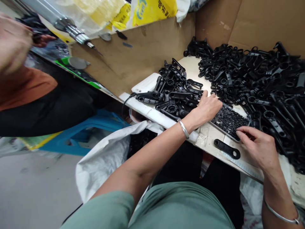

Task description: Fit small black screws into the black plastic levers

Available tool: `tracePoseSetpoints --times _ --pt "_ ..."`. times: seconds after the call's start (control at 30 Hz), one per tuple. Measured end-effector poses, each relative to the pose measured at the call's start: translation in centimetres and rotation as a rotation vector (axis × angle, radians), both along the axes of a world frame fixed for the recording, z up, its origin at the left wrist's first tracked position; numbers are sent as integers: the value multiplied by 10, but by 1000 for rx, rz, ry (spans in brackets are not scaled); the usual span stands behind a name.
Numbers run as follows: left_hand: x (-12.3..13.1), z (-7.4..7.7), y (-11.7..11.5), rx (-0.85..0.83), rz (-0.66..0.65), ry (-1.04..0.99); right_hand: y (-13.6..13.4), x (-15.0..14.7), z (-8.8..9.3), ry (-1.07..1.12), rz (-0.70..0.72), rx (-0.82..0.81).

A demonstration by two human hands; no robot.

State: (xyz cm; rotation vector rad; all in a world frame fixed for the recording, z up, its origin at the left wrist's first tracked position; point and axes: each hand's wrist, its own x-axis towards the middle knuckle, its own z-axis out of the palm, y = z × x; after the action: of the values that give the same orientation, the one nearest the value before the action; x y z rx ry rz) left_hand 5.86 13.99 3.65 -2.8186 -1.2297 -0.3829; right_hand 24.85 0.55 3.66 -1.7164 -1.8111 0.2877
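The shallow tray (247, 121) of small black pieces (228, 120) sits near the front edge of the tabletop (209, 140), between the two hands. The left hand (207, 108) lies at the tray's left end, knuckles up and fingers curled down against the pile of black arms (175, 95); whether it clasps one I cannot tell. The right hand (257, 146) rests at the tray's near right corner, fingertips (238, 133) on the pieces, and a pinch cannot be made out. A single black lever (227, 149) lies loose just in front of the tray, its long axis along the front edge, ring end toward the right hand, which is nearer. A larger heap (262, 73) fills the right side, and a white sack (105, 162) hangs below the edge
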Motion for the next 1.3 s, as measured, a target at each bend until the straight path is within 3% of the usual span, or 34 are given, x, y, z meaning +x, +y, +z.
tracePoseSetpoints --times 0.27,0.43,0.73,0.87,1.03,1.3 --pt "-8 19 -6 -200 -37 82 -8 -4 -3 11 10 16" --pt "-22 27 3 -151 55 29 -12 2 -8 55 -30 -4" --pt "-22 2 1 -113 -56 57 -14 -14 -16 208 -68 34" --pt "-16 -2 0 -32 -83 50 -13 -19 -21 228 -52 -11" --pt "-10 -3 -3 21 -52 72 -16 -23 -22 285 -56 -15" --pt "0 -19 -5 95 -53 77 -18 -21 -27 443 -152 -41"
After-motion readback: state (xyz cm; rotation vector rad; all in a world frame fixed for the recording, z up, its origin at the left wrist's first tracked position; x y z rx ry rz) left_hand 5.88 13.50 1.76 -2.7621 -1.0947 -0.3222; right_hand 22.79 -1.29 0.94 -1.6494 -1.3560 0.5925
